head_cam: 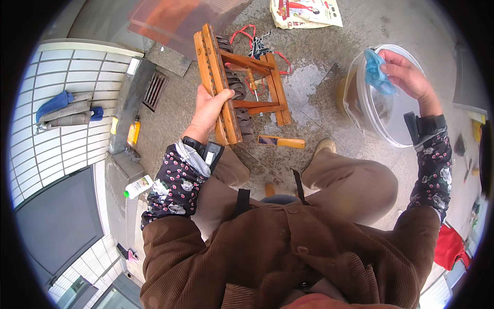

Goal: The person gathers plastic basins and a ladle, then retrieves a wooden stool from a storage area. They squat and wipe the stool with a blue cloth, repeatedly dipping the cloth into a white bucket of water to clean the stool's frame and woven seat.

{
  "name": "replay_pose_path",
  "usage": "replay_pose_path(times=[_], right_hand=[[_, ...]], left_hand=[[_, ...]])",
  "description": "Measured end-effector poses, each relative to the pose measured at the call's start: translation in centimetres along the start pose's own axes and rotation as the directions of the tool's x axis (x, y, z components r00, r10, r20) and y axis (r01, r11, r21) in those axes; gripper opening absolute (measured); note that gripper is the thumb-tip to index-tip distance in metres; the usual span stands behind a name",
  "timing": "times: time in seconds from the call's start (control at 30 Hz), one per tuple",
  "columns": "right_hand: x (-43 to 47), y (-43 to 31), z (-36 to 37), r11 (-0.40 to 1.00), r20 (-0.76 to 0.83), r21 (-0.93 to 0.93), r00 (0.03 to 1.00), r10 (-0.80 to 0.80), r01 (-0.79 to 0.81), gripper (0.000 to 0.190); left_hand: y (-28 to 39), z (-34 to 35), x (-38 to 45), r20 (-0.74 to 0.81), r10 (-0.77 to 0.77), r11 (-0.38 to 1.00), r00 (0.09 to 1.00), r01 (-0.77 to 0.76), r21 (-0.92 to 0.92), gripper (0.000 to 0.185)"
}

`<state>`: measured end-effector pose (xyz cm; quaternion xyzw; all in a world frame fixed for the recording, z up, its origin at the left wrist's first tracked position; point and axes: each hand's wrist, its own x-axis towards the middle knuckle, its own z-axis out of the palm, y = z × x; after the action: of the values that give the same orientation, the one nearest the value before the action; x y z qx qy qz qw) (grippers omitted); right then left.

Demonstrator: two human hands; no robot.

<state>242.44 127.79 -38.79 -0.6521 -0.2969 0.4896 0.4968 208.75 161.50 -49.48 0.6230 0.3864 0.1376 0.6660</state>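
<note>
My left hand (pixel 208 110) grips the near end of a wooden folding stool frame (pixel 227 112) with dark woven straps, tilted above the wet ground. In my right hand (pixel 409 75) is a crumpled blue cloth (pixel 376 73), held over a clear plastic bucket (pixel 389 135) with a white rim. A wooden-handled brush (pixel 281 141) lies on the ground between my feet and the stool. Behind the stool frame, a screwdriver-like tool with a wooden handle (pixel 251 79) shows between its legs. Part of the bucket's inside is hidden by my right hand and the cloth.
Red cord (pixel 285 61) and a dark patterned cloth (pixel 259 48) lie beyond the stool. A printed bag (pixel 308 13) is at the top. At left are a drain grate (pixel 155 90), a yellow bottle (pixel 133 132), a white bottle (pixel 138 187) on a ledge and cloths (pixel 69 110) by the tiled wall.
</note>
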Motion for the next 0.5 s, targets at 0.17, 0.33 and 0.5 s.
replay_pose_path(times=[0.17,0.33,0.5], right_hand=[[8.6,-0.2,15.2,0.98,0.323,0.009,0.927,-0.191,0.198,0.016],[16.6,8.9,30.1,0.779,-0.088,-0.069,0.774,-0.627,0.624,0.019],[19.3,13.2,32.9,0.816,-0.05,0.091,0.821,-0.569,0.571,0.018]], left_hand=[[0.0,0.4,0.7,0.004,0.061,0.996,0.998,-0.06,-0.07,0.052],[-1.1,-0.4,1.9,-0.077,0.022,0.999,0.997,-0.025,-0.04,0.063],[-3.9,-3.3,3.0,-0.097,-0.04,0.999,0.995,0.041,0.006,0.072]])
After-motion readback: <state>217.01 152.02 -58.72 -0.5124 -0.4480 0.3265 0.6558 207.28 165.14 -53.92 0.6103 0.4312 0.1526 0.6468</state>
